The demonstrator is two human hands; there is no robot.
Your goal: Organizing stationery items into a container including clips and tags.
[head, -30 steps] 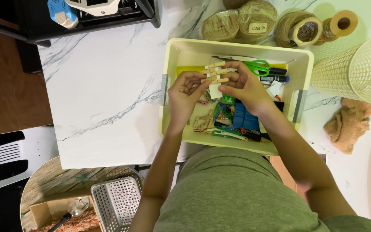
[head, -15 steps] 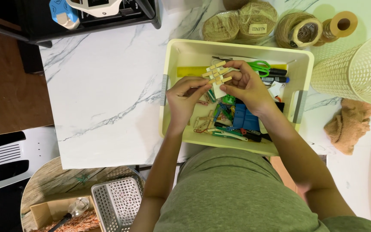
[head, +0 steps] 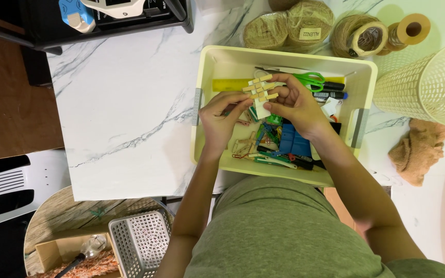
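Over a pale yellow storage bin (head: pixel 222 56) on the white marble table (head: pixel 124 118), my right hand (head: pixel 297 105) holds a white card with several small wooden clothespins (head: pixel 260 88) clipped along its edge. My left hand (head: pixel 221 121) is beside it with fingers pinched together at the card's left side; whether it grips a pin I cannot tell. Inside the bin lie green-handled scissors (head: pixel 310 79), a yellow ruler (head: pixel 227 84), black markers (head: pixel 330 90), blue pieces (head: pixel 293 145) and loose clips.
Twine balls (head: pixel 289 23) and jute rolls (head: pixel 361 36) sit behind the bin, with a tape roll (head: pixel 413 27). A cream perforated basket (head: pixel 428 85) and a tan cloth (head: pixel 418 149) stand to the right. A black tray (head: pixel 109 20) is at the back left; a metal mesh basket (head: pixel 140 242) is below the table.
The card with clothespins has risen slightly and shifted toward the bin's back. My left hand's fingers have drawn closer to the card's edge.
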